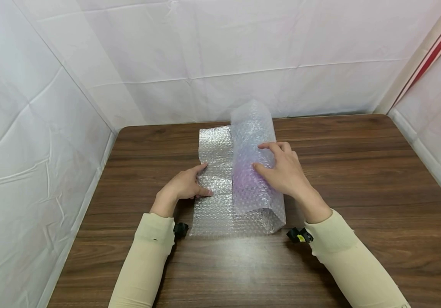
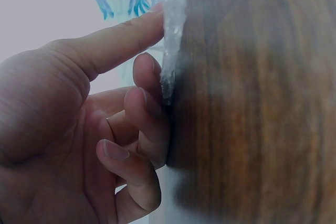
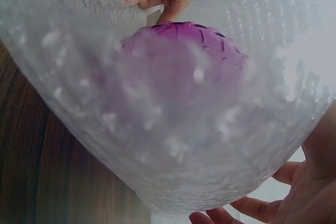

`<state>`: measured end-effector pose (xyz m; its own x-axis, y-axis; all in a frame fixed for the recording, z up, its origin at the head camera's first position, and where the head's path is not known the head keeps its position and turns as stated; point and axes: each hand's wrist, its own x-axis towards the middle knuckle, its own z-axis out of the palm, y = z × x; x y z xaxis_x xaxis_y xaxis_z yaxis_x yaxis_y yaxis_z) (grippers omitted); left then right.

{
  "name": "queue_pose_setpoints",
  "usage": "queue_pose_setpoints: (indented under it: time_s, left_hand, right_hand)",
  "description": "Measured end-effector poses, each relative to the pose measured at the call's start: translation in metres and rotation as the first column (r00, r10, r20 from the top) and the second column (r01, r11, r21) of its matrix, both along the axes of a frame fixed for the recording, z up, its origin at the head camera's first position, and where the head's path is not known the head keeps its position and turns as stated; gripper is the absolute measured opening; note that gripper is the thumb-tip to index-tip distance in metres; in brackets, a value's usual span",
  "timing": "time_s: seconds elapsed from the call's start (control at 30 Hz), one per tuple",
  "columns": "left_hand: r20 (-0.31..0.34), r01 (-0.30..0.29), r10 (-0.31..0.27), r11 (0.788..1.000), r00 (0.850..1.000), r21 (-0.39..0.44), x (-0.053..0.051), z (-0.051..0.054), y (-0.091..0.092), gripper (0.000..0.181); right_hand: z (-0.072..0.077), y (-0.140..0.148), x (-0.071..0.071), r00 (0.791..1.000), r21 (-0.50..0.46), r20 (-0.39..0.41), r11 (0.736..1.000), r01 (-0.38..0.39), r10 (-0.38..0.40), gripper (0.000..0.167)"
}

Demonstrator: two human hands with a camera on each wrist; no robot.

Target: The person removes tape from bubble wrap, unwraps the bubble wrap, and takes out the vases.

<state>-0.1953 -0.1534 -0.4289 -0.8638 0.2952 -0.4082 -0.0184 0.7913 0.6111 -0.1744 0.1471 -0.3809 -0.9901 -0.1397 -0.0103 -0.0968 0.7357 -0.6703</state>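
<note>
A sheet of clear bubble wrap (image 1: pixel 214 214) lies on the table, its right part folded over leftward into a loose roll. Inside shows a ribbed, see-through vessel (image 3: pixel 184 35), purple fading to blue; the wrap blurs its full shape. My left hand (image 1: pixel 183 184) presses the sheet's left edge with thumb and forefinger stretched out, the other fingers bent under at the edge in the left wrist view. My right hand (image 1: pixel 286 171) rests on the right side of the roll, thumb and forefinger apart on top. Its other fingers lie along the outside of the wrap.
The dark wood table (image 1: pixel 359 192) extends to both sides and in front of the wrap. A white sheet wall (image 1: pixel 243 55) stands right behind the roll's far end, with more white sheeting (image 1: pixel 20 171) at the left and right.
</note>
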Motion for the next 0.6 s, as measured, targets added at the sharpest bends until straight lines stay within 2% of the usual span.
queue_pose_setpoints:
  time_s: [0.6]
  left_hand:
    - [0.010, -0.005, 0.005, 1.000, 1.000, 0.000, -0.0008, 0.0002, 0.0007, 0.106]
  right_hand:
    - [-0.0004, 0.0034, 0.0000, 1.000, 0.011, -0.008, 1.000, -0.019, 0.019, 0.047]
